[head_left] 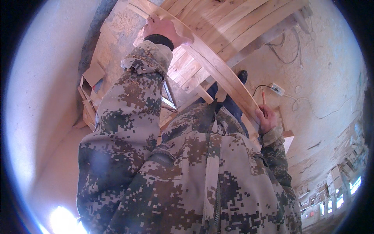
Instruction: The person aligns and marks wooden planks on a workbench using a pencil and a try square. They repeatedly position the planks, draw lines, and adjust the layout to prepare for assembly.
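A long, narrow wooden board runs slantwise from the upper left down to the lower right in front of me. My left hand is closed over its far part, with the arm stretched out and fingers bent round the edge. At the near end, my right hand has curled fingers against the board's edge. A thin orange-red stick like a pencil sticks up from that hand. Beyond the board lies a panel of joined wooden planks. The undersides of both hands are hidden.
Under the board are more light planks and a metal-edged frame. Wood offcuts lie to the left by the wall. A white power strip with a cable rests on the dusty floor at right, near a dark shoe.
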### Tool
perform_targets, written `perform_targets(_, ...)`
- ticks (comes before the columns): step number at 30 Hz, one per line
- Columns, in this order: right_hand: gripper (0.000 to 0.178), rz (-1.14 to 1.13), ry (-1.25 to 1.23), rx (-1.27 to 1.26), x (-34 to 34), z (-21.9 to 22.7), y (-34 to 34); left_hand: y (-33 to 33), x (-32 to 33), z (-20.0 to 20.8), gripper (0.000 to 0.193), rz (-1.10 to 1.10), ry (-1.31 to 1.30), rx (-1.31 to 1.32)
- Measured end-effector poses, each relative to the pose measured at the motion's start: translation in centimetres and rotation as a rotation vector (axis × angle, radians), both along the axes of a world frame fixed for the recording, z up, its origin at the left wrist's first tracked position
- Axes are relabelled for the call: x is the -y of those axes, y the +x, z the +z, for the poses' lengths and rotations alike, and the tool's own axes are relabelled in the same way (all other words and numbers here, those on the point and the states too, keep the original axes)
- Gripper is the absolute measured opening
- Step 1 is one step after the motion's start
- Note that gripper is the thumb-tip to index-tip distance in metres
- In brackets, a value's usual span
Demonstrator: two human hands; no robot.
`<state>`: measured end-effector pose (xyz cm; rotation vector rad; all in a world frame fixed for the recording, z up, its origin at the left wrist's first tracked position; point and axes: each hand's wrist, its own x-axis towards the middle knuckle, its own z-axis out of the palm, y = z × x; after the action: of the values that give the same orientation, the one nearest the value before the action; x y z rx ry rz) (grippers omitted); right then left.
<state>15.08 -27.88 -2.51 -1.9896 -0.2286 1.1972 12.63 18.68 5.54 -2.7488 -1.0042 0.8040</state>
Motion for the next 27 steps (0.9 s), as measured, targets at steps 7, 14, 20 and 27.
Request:
perform_targets(7,0.038,0.041,-0.021,-0.018,0.4,-0.7,0.4,0.2,0.2,-0.3,0.101,-0.008,0.020,-0.015)
perform_targets(14,0.032,0.051,-0.064,0.064,0.5,-1.6,0.3,0.3,0.0,-0.8,0.102,0.002,0.027,-0.008)
perform_targets(20,0.034,0.080,-0.055,0.093,0.1,-1.1,0.6,0.1,-0.2,-1.0,0.101,-0.015,0.035,0.009)
perform_targets(27,0.037,0.117,-0.100,0.106,-0.5,-0.5,1.1,0.3,-0.2,-0.9,0.098,-0.023,0.015,-0.032)
